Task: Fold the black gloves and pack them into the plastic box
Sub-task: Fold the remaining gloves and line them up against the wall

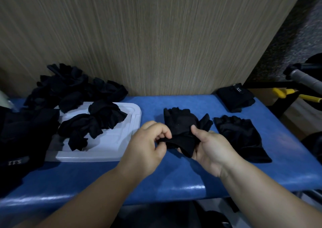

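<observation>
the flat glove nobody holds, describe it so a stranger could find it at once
Start at the blue table and look just right of the person's right hand. The flat glove lies there spread out, fingers toward the wall. Unlike the held glove and the folded stack behind it, it is unfolded and lies alone.

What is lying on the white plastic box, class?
Two black glove bundles lie on the white plastic box. A loose glove pile covers its far left corner, hiding that part.
</observation>
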`<action>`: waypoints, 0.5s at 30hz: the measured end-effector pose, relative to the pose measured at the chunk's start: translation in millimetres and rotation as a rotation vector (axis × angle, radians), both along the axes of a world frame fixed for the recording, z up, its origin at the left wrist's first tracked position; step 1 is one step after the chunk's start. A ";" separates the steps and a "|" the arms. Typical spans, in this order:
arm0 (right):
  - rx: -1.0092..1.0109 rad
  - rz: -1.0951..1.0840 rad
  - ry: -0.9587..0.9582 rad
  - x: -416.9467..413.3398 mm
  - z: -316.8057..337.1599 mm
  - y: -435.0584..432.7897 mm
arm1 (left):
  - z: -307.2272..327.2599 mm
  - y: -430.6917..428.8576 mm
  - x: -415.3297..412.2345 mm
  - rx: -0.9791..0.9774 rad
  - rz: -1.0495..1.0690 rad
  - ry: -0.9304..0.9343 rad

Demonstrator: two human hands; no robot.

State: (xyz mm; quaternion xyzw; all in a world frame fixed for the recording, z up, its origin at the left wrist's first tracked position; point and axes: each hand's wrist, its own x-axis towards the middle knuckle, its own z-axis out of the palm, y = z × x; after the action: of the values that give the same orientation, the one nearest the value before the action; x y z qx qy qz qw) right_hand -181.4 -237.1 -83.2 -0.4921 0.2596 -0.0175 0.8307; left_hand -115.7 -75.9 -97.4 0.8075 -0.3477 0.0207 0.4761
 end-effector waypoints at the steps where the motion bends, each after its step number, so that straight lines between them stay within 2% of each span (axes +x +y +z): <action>1: 0.013 -0.039 -0.017 1.2 -0.3 -0.4 | 0.2 -1.1 -1.0 0.011 0.012 -0.010; 4: 0.047 -0.102 -0.062 1.8 0.5 -1.2 | -0.1 -3.7 -4.9 0.035 -0.035 -0.033; 6: 0.032 -0.118 -0.066 1.3 2.2 -3.7 | 0.3 -3.9 -8.0 0.001 -0.116 0.048; 8: -0.009 -0.143 -0.052 1.3 4.4 -9.0 | 5.5 -3.1 -10.5 -0.076 -0.138 0.264; 10: -0.027 -0.125 -0.062 1.5 5.9 -13.4 | 8.8 -3.5 -8.6 -0.138 -0.032 0.500; 13: -0.049 -0.001 -0.077 -0.8 6.5 -10.0 | 9.8 -7.0 -0.5 -0.197 0.003 0.902; 15: -0.133 0.099 -0.067 -2.5 2.1 -5.1 | 8.8 -8.9 2.0 -0.300 -0.053 1.071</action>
State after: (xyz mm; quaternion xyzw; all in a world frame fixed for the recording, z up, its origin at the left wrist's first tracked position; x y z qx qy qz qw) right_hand -183.9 -242.2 -81.2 -0.5576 0.2054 -0.0103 0.8042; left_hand -113.8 -84.8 -88.6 0.6197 -0.0706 -0.3551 0.6964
